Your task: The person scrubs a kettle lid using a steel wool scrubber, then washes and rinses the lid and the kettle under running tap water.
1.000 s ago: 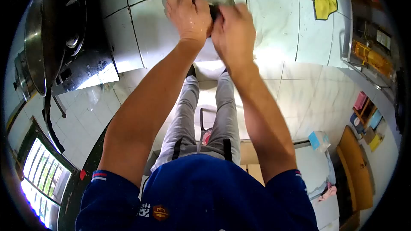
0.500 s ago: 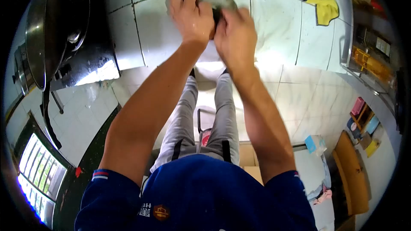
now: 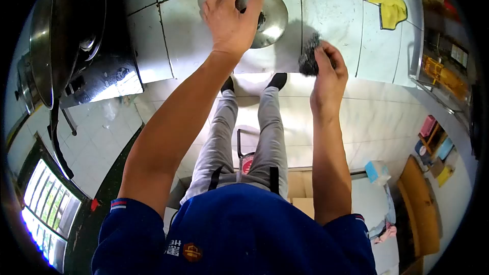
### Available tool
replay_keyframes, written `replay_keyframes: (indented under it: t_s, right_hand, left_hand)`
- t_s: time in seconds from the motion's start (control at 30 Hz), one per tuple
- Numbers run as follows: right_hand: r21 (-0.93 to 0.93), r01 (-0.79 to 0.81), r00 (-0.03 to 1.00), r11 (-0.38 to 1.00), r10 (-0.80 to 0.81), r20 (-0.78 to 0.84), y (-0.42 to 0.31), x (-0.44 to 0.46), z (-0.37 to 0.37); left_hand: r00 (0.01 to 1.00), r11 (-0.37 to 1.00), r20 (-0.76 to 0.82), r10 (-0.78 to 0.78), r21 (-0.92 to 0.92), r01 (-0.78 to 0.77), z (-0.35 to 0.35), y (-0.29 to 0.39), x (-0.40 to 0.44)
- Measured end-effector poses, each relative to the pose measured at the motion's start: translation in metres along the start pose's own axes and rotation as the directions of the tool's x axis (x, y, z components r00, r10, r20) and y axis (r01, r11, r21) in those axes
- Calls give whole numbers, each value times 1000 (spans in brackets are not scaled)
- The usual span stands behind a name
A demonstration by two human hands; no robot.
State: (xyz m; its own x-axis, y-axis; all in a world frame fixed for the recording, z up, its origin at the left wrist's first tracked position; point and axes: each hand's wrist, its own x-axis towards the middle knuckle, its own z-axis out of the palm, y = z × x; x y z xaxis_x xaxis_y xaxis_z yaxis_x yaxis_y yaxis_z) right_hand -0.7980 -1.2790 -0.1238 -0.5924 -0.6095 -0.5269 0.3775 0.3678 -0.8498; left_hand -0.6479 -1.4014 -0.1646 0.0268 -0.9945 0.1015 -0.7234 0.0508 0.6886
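A round metal lid (image 3: 275,18) with a dark knob near its middle lies on the white tiled counter (image 3: 183,35). My left hand (image 3: 230,23) rests over the lid's left side, its fingers spread and its thumb reaching toward the knob. To the right of the lid, near the counter's front edge, my right hand (image 3: 328,74) pinches a dark steel wool pad (image 3: 309,57) between thumb and fingers. The pad is apart from the lid.
At the left a wok (image 3: 43,46) stands by a black stove (image 3: 114,74), its handle jutting over the edge. A yellow and black cloth (image 3: 389,2) lies at the upper right. A metal-framed cabinet with bottles (image 3: 443,74) is at the far right.
My right hand has moved away from the lid to the right, bringing the steel wool pad into view. More of the lid shows, and my left thumb has lifted outward.
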Motion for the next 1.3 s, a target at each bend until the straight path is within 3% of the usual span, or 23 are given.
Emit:
replay_keyframes:
  t_s: [0.13,0.2,0.23,0.43,0.5,0.53,0.77,1.03,1.3]
  right_hand:
    - [176,-175,983,969,160,95,2,-12,-6]
    - [124,-221,968,967,203,145,4,-13,-5]
    - [68,-256,951,964,239,194,4,-12,-3]
    - [78,-284,934,956,257,250,-6,-10,13]
    - [59,-360,793,931,273,544,-7,-3,1]
    - [111,-429,759,896,292,581,-14,-6,-1]
    - [248,-393,727,886,135,673,-63,-40,-3]
    - [292,-300,653,908,-28,757,-104,-95,1]
    - [299,-261,619,918,-78,781,-133,-148,4]
  left_hand:
    - [975,991,182,131,16,-136,-29,-2,-2]
    - [875,943,358,325,-55,-327,-37,-14,-2]
    - [874,942,359,327,-51,-332,-37,-13,-2]
    - [880,939,337,334,-32,-343,-50,9,-12]
    - [888,939,304,344,-104,-328,-64,28,-17]
    - [887,930,285,364,-51,-365,-73,39,-21]
    - [892,901,159,422,-177,-395,-126,91,-30]
    - [896,891,-4,444,-104,-442,-191,134,-46]
    - [898,891,-119,425,-122,-438,-243,159,-66]
